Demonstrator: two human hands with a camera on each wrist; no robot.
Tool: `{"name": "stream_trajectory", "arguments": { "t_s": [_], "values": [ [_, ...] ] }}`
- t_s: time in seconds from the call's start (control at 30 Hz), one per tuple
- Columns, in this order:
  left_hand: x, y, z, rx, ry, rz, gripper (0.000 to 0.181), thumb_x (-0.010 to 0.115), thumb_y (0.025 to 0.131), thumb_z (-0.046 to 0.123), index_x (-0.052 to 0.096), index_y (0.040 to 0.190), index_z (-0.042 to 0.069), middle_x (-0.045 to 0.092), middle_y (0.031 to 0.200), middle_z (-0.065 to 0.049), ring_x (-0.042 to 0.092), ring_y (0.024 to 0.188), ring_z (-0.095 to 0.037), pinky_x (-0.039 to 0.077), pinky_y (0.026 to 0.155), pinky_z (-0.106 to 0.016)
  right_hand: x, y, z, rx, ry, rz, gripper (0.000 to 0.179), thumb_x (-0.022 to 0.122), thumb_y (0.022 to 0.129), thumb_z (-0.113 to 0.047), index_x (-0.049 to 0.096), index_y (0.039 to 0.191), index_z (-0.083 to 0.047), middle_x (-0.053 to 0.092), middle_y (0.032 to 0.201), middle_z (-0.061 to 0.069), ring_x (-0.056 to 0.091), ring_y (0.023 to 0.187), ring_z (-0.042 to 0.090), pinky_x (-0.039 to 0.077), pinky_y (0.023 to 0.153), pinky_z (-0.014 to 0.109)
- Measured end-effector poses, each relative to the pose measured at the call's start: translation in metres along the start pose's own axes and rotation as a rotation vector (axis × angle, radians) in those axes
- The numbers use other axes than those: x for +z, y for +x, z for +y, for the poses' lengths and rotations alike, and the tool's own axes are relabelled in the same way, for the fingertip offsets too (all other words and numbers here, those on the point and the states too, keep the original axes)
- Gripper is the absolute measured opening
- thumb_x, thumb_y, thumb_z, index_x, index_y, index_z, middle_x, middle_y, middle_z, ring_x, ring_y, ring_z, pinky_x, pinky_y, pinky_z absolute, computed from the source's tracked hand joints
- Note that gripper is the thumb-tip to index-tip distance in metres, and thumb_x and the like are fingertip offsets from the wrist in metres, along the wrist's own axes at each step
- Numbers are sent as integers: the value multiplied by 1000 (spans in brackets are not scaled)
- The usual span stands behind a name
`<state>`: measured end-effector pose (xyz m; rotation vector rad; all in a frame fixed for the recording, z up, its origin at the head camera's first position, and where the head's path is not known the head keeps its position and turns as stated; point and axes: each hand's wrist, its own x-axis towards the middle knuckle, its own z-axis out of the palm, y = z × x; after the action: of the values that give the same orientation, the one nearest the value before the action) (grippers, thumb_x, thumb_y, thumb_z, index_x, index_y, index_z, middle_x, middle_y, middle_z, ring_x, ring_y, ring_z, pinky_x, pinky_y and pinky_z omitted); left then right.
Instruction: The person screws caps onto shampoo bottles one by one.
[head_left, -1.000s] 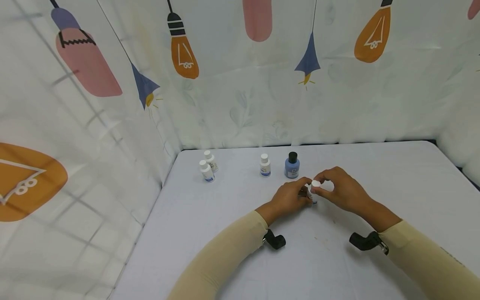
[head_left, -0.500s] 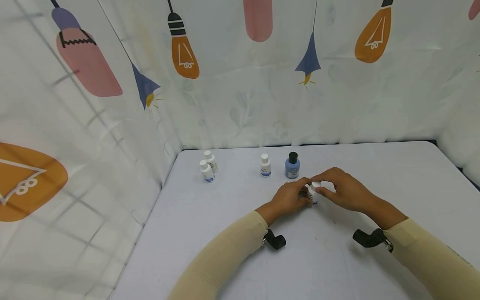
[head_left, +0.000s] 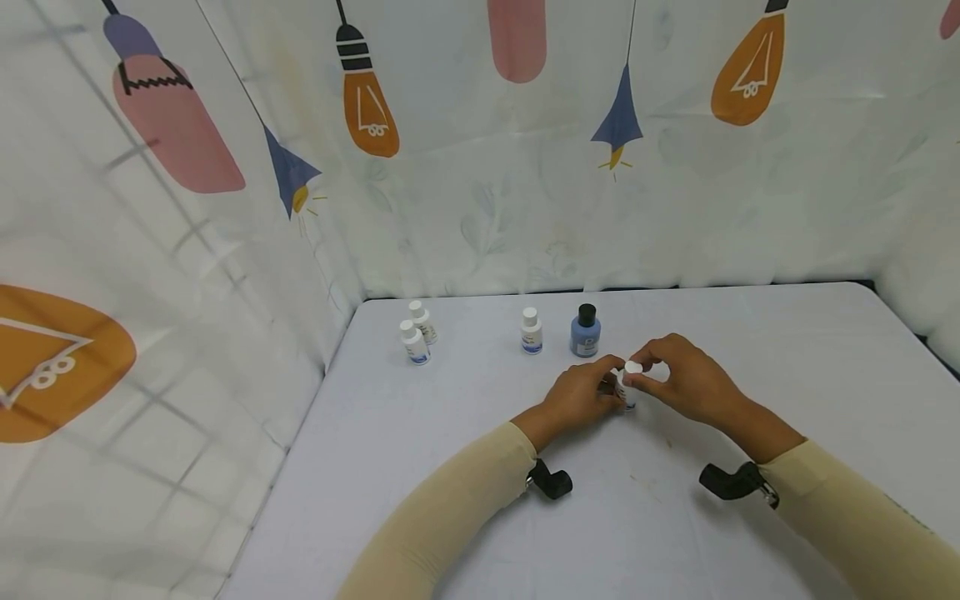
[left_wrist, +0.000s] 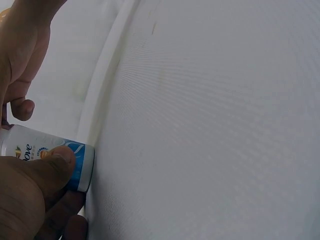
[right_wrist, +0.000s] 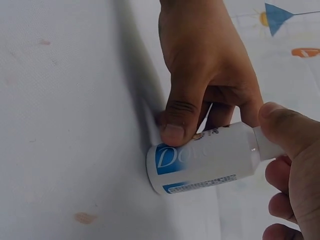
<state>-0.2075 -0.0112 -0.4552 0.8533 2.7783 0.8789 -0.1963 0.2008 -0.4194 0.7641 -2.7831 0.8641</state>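
A small white bottle [right_wrist: 220, 155] with a blue-printed label reading "Dove" stands upright on the table. My left hand [head_left: 577, 393] grips its lower body from the left, with the thumb across the label in the left wrist view. From the right, my right hand [head_left: 686, 382] pinches the white cap [head_left: 633, 367] between thumb and fingers. The cap sits on the bottle's neck. In the head view the left fingers cover part of the bottle.
Behind the hands stand a blue bottle [head_left: 585, 335] with a black cap and a white bottle [head_left: 532, 333]. Two more white bottles, a nearer one [head_left: 415, 346] and a farther one [head_left: 424, 322], are at the table's far left. Patterned cloth [head_left: 465, 208] hangs behind the white-covered table [head_left: 465, 433].
My right hand shifted slightly right and its wrist turned half a second ago; now it is back over the cap as it was at first. The left hand and bottle have stayed put.
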Motion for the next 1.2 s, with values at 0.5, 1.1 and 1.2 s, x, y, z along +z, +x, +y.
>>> {"name": "stream_trajectory", "arguments": {
  "t_s": [0.5,1.1,1.2],
  "values": [
    [1,-1,-1,6,0,-3,54,79,93,27,53,140,22,73,118,7,65,110,-2,48,98,-28,-1,-3,4,-72,-10,-35,43,82,91,-24,70,129,-9,69,119,5,59,109,26,51,85,47],
    [0,-1,0,17,-12,4,55,80,92,25,54,141,22,73,120,6,65,109,0,48,97,-26,-5,-2,2,-123,-9,-37,33,81,90,-15,73,122,-9,70,116,4,59,112,28,50,92,51],
    [1,-1,0,14,-12,-1,56,80,93,25,53,141,22,73,120,6,65,109,-1,48,97,-26,-4,-2,2,-102,-10,-38,33,82,90,-16,74,120,-10,70,114,4,59,111,28,50,91,52]
  ]
}}
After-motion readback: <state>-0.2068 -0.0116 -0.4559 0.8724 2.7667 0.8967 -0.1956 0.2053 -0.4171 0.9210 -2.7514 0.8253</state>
